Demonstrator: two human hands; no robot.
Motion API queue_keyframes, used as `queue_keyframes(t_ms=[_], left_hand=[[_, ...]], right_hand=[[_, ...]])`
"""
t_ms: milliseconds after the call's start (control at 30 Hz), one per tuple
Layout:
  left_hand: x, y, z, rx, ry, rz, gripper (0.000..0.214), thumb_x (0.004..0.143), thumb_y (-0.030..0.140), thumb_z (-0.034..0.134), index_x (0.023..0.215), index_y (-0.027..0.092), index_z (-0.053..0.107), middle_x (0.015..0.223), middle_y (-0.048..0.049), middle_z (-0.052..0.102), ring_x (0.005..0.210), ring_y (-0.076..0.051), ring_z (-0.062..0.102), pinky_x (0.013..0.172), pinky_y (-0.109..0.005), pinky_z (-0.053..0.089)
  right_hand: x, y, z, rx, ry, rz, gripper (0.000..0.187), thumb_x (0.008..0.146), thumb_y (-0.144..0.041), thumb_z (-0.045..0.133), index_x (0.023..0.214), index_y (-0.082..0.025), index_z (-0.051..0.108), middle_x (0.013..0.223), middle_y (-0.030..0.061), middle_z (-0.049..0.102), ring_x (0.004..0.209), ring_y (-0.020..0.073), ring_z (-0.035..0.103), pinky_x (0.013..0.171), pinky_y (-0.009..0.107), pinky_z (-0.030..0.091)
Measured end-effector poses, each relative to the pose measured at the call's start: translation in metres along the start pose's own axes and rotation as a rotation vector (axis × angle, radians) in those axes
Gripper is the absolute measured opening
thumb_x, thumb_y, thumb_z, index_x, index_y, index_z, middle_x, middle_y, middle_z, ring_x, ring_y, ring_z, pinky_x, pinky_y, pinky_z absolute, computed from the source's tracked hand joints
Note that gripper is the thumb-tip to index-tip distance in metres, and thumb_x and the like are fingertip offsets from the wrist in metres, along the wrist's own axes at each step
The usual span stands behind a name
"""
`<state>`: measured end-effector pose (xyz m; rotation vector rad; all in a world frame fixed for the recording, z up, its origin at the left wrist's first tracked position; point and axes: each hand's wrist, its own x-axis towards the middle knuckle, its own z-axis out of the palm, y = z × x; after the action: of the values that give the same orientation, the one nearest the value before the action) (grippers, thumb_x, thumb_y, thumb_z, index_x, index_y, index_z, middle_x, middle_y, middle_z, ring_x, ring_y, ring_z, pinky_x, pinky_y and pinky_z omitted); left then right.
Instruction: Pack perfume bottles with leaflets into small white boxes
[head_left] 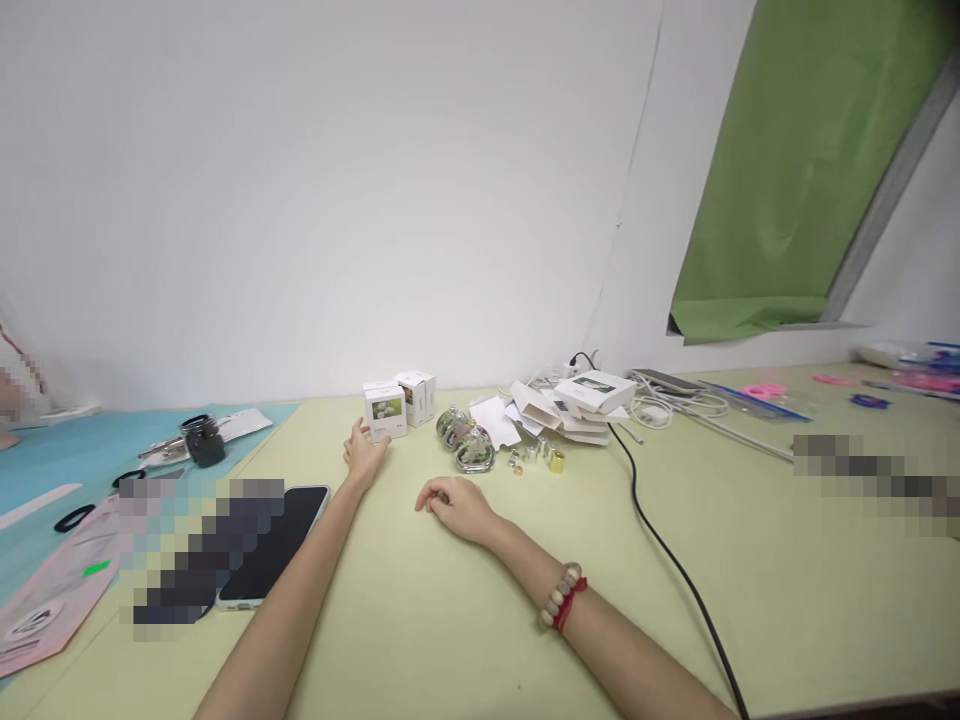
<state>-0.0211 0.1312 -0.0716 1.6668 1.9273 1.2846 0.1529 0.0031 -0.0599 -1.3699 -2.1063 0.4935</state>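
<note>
My left hand [366, 455] grips a small white box [388, 410] with a flower picture on its front, fingers at its left side and thumb at the lower front. Behind it to the right stands another white box [420, 396]. My right hand [461, 508] is loosely closed over the table, fingers curled, with nothing visible in them. Beyond it are two shiny round glass bottles [475, 450] with flowers showing in them. Several small silver caps [531, 453] and a gold cap [556, 461] lie beside the bottles.
Unfolded white cartons [577, 425] are heaped beneath a flat white box [595, 390]. A black cable [660, 530] crosses the table at the right. To the left lie a phone [277, 545], a dark jar [202, 440] and a pink pouch [56, 610]; pink scissors [765, 391] lie far right.
</note>
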Motion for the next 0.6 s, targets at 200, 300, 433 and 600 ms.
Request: queue_keyframes(t_ms=[200, 300, 433, 600], left_hand=[[0.0, 0.001, 0.003, 0.087, -0.035, 0.032, 0.069, 0.068, 0.045, 0.055, 0.127, 0.022, 0.027, 0.123, -0.0107, 0.051, 0.12, -0.032, 0.038, 0.096, -0.047, 0.029], [-0.004, 0.003, 0.005, 0.147, -0.05, 0.08, 0.07, 0.07, 0.049, 0.052, 0.127, 0.018, 0.027, 0.115, -0.013, 0.055, 0.115, -0.031, 0.044, 0.094, -0.045, 0.03], [-0.014, 0.008, 0.005, 0.243, -0.068, 0.205, 0.061, 0.074, 0.041, 0.048, 0.126, 0.013, 0.029, 0.115, -0.0157, 0.054, 0.112, -0.03, 0.046, 0.092, -0.042, 0.031], [-0.026, 0.015, -0.001, 0.348, -0.09, 0.313, 0.054, 0.074, 0.033, 0.046, 0.12, 0.007, 0.035, 0.103, -0.0184, 0.06, 0.104, -0.03, 0.053, 0.086, -0.039, 0.034]], right_hand=[[0.001, 0.003, 0.001, -0.006, -0.012, 0.004, 0.032, 0.072, -0.012, 0.041, 0.083, -0.024, 0.069, 0.078, -0.0032, 0.067, 0.061, 0.0093, 0.05, 0.06, 0.02, 0.033], [0.001, 0.003, 0.001, -0.007, -0.006, 0.006, 0.033, 0.072, -0.012, 0.041, 0.082, -0.024, 0.069, 0.077, -0.0033, 0.067, 0.061, 0.0092, 0.05, 0.059, 0.02, 0.033], [0.001, 0.003, 0.001, 0.001, -0.005, 0.001, 0.032, 0.072, -0.012, 0.041, 0.082, -0.024, 0.069, 0.076, -0.003, 0.067, 0.061, 0.0094, 0.051, 0.059, 0.02, 0.033], [0.001, 0.005, -0.001, 0.054, 0.002, -0.006, 0.033, 0.072, -0.01, 0.041, 0.086, -0.023, 0.068, 0.077, -0.0023, 0.066, 0.062, 0.0094, 0.053, 0.059, 0.021, 0.034]])
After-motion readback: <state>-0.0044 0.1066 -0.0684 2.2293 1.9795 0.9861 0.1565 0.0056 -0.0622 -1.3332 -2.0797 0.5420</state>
